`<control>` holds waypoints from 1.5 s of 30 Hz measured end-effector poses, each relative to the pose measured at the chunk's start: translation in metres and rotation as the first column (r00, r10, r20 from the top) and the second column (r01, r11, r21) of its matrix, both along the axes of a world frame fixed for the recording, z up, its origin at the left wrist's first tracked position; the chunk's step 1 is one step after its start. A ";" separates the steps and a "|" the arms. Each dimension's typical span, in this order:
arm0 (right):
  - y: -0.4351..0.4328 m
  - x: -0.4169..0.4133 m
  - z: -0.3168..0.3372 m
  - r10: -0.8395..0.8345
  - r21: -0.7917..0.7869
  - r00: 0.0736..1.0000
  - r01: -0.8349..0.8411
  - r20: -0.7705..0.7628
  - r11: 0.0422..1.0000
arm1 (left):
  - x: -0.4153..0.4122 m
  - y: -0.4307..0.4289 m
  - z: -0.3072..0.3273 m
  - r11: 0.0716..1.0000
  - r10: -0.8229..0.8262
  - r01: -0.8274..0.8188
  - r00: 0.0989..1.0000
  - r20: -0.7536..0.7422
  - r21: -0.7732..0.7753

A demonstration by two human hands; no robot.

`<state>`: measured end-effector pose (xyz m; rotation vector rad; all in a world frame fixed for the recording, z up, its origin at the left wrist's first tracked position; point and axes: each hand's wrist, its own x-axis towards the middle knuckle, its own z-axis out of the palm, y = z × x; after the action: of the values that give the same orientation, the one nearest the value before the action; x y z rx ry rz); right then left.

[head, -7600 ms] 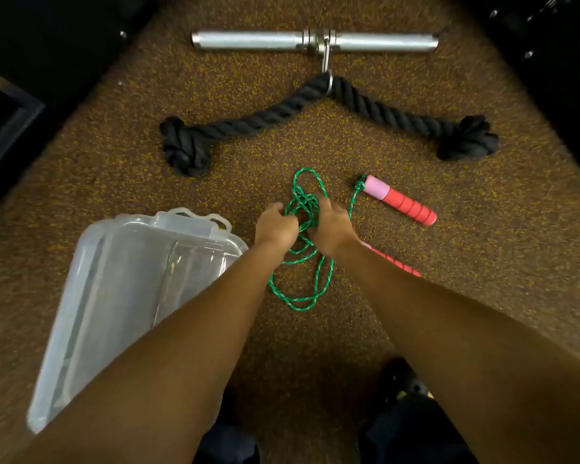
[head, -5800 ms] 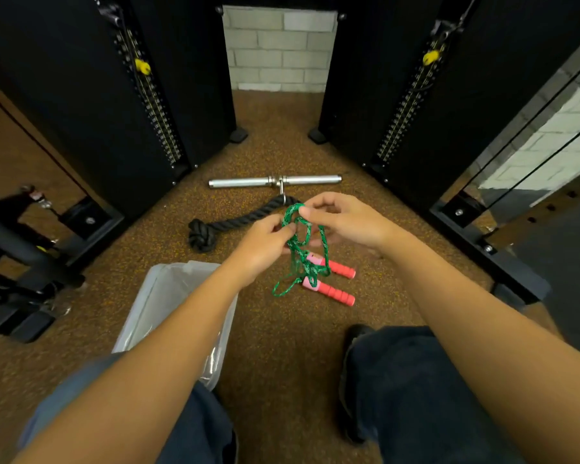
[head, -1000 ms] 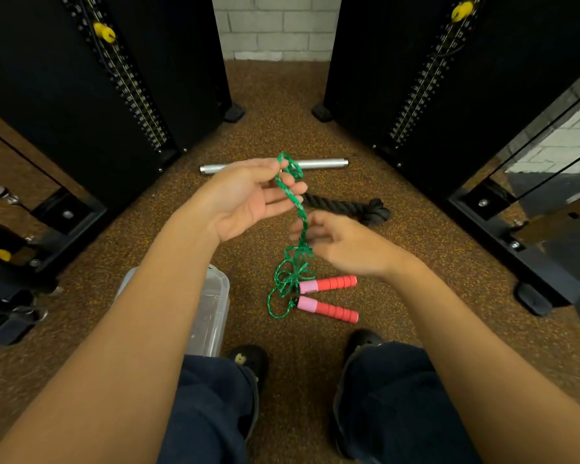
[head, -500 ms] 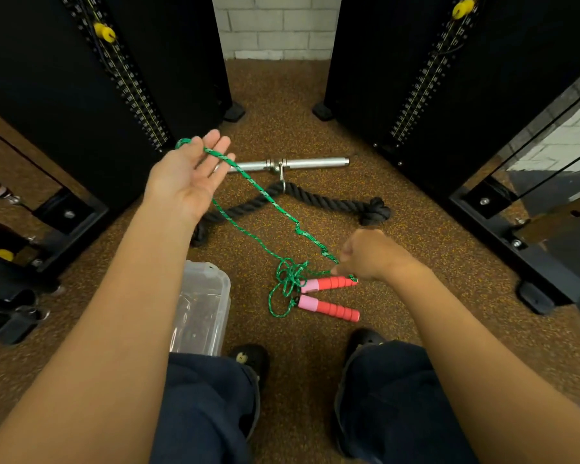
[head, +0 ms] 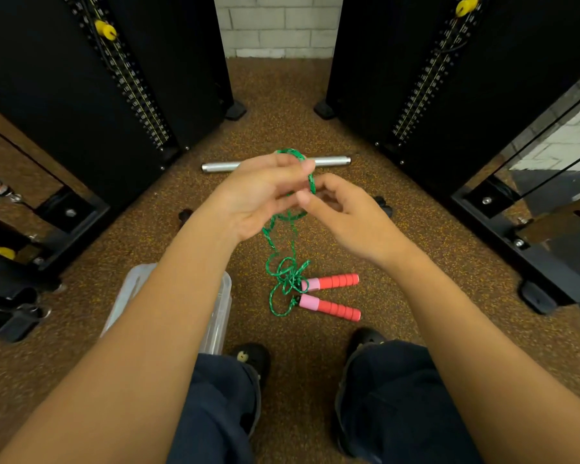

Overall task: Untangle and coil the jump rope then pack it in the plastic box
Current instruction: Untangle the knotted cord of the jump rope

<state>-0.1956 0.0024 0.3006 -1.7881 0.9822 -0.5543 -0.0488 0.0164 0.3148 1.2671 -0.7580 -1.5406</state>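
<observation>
Where the person's shoes (head: 248,358) stand on the speckled floor (head: 282,105), nearest the camera, the clear plastic box (head: 221,306) lies to the left of the two red-and-pink handles (head: 332,281), partly hidden under the left forearm. The handles rest side by side on the floor just beyond the shoes, in the same spot as half a second ago. The green jump rope (head: 287,277) is bunched in a loose tangle against their left ends, and two strands rise from it to the hands.

Above and beyond the handles, both hands have come together. The left hand (head: 258,195), flung wide to the left with an open palm half a second ago, now has its fingers curled, with a loop of rope wound round them. The right hand (head: 349,216), then low by the handles, has lifted and pinches the loop between thumb and forefinger. The strand that ran taut on a slant now hangs slack.

Beyond the handles again, a metal bar (head: 330,161) lies crosswise. The black rope (head: 382,204) shows only its knotted ends past the hands. Farther off stand black weight stacks (head: 416,78) and a brick wall (head: 275,25).
</observation>
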 end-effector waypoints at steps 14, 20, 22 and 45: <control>-0.009 -0.002 0.015 -0.445 0.622 0.682 -0.018 0.581 0.783 | -0.003 0.018 -0.012 0.617 -0.751 0.710 0.402 0.524 0.340; -0.031 -0.029 0.018 -0.718 0.722 0.287 0.112 0.635 0.683 | 0.012 0.020 -0.019 0.491 -0.830 0.610 0.113 0.546 0.622; -0.036 -0.038 0.015 -0.766 0.745 0.255 0.193 0.591 0.639 | 0.018 0.021 -0.020 0.541 -0.811 0.583 0.170 0.560 0.606; -0.005 -0.001 -0.006 0.034 0.358 0.999 -0.032 0.003 0.933 | 0.018 0.013 -0.009 0.913 -0.375 0.304 0.887 0.269 0.271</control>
<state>-0.1970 -0.0026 0.2947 -1.4757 0.9838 -0.3247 -0.0305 0.0291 0.3053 1.6408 -1.0871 -1.7628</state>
